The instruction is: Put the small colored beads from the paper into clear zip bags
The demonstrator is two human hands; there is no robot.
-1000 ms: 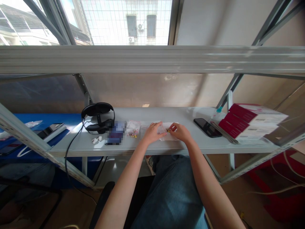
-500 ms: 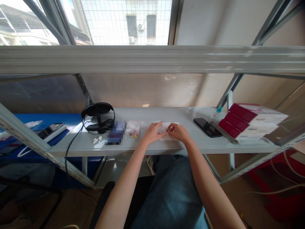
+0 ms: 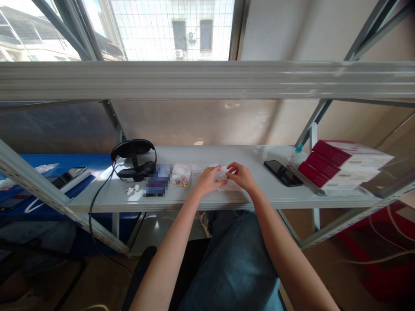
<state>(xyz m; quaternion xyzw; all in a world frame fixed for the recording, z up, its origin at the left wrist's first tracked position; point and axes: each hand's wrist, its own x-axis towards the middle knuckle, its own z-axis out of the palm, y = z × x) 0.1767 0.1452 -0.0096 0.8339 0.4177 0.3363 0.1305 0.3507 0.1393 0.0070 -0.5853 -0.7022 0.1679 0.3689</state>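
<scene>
My left hand [image 3: 207, 180] is closed at the left side of a small clear zip bag [image 3: 222, 173], its thumb and fingers pinching the edge. A thin reddish line runs along the bag's edge. At the bag's right side, my right hand [image 3: 241, 176] has thumb and forefinger drawn together; what they hold, if anything, is hidden. Beneath the hands lies a sheet of white paper [image 3: 231, 185]. To the left of my left hand, a clear bag with small coloured pieces [image 3: 181, 177] rests on the white shelf [image 3: 201, 155].
On the left are a black headset [image 3: 132, 160], white earbuds [image 3: 132, 189] and a blurred-out phone-like object [image 3: 158, 181]. A black phone [image 3: 282, 173] lies to the right, beside stacked red-and-white boxes [image 3: 340, 166]. A metal beam [image 3: 207, 80] crosses above the shelf.
Small yellowish pieces seen at my right fingertips are no longer visible. My right hand has shifted slightly up, its fingers lifted at the bag's edge. My left hand stays in place.
</scene>
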